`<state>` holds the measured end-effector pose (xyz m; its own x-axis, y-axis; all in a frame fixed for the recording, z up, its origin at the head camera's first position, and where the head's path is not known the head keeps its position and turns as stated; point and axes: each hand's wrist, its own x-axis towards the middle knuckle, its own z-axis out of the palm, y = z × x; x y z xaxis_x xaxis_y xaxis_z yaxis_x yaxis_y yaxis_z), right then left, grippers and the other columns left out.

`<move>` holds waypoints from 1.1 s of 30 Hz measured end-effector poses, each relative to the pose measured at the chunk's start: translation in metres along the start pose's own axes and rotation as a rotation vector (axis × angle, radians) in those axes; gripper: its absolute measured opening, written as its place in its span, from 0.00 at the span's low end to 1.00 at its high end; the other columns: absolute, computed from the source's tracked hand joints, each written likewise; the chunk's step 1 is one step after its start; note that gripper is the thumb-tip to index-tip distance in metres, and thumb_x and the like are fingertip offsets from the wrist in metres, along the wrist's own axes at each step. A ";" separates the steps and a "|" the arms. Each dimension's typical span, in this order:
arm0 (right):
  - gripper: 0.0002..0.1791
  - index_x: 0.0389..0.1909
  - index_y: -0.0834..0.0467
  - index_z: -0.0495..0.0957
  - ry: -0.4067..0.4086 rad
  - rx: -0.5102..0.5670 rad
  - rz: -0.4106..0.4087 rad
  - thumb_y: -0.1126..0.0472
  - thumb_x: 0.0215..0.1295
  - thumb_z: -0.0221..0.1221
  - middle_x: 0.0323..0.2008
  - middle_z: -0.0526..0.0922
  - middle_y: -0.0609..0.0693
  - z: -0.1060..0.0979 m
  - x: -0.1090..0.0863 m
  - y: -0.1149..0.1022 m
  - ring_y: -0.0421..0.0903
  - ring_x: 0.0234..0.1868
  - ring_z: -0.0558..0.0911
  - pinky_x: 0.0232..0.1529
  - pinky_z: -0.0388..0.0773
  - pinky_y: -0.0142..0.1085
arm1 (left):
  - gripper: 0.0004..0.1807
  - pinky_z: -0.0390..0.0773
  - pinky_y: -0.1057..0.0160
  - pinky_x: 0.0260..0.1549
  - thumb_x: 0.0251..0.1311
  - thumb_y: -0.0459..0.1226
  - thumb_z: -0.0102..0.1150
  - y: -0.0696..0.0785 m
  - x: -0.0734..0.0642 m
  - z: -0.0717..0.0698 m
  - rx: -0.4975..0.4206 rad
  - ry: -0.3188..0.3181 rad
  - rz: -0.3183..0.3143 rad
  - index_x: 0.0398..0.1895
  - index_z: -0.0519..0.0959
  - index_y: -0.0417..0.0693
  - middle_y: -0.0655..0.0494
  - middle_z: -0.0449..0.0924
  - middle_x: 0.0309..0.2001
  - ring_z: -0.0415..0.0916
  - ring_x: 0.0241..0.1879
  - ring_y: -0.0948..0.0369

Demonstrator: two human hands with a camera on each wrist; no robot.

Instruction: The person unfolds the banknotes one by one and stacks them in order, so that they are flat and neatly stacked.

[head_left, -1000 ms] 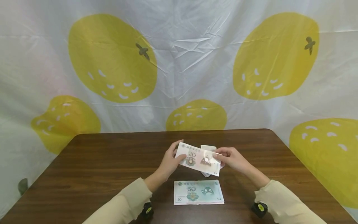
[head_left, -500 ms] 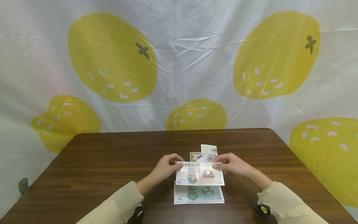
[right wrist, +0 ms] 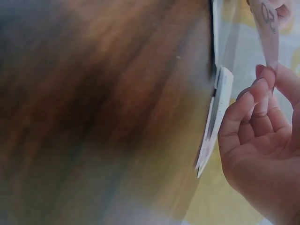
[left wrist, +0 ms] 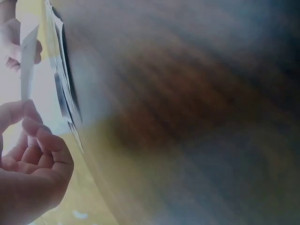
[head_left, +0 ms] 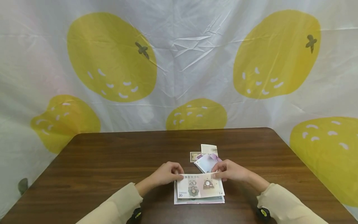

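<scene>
A banknote marked 20 [head_left: 199, 186] is held by its far edge between both hands in the head view. My left hand [head_left: 165, 173] pinches its left corner with thumb and fingers. At its right corner my right hand [head_left: 233, 171] pinches it likewise. Under it lies a stack of banknotes [head_left: 212, 201], mostly hidden, with only its near and left edges showing. From the side, the left wrist view has the held banknote [left wrist: 28, 70] raised above the tabletop. In the right wrist view the fingers [right wrist: 255, 89] grip the held banknote [right wrist: 267, 35].
Behind the stack, a loose pile of banknotes [head_left: 206, 163] lies askew, with a pale note [head_left: 208, 149] and a brown one [head_left: 193, 156] sticking out. All rest on a brown wooden table [head_left: 126, 155]. A white curtain [head_left: 173, 77] with yellow fruit prints hangs behind.
Both hands have brought the 20 banknote toward the person, levelling it from a tilt, until it covers most of the green 50 note on the stack. The loose pile behind is more exposed.
</scene>
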<state>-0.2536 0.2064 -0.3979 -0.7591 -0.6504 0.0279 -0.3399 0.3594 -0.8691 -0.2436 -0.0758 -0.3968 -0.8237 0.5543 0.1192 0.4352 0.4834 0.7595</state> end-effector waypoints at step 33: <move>0.13 0.24 0.57 0.70 0.077 -0.390 0.052 0.59 0.45 0.66 0.13 0.68 0.41 0.012 -0.002 0.001 0.36 0.15 0.66 0.16 0.61 0.29 | 0.11 0.63 0.70 0.15 0.43 0.37 0.65 -0.004 0.000 0.009 0.321 -0.037 0.020 0.23 0.71 0.46 0.63 0.65 0.14 0.61 0.15 0.68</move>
<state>-0.2456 0.2002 -0.4046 -0.8151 -0.5780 0.0387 -0.4740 0.6271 -0.6181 -0.2419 -0.0713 -0.4056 -0.8028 0.5871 0.1045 0.5484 0.6581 0.5159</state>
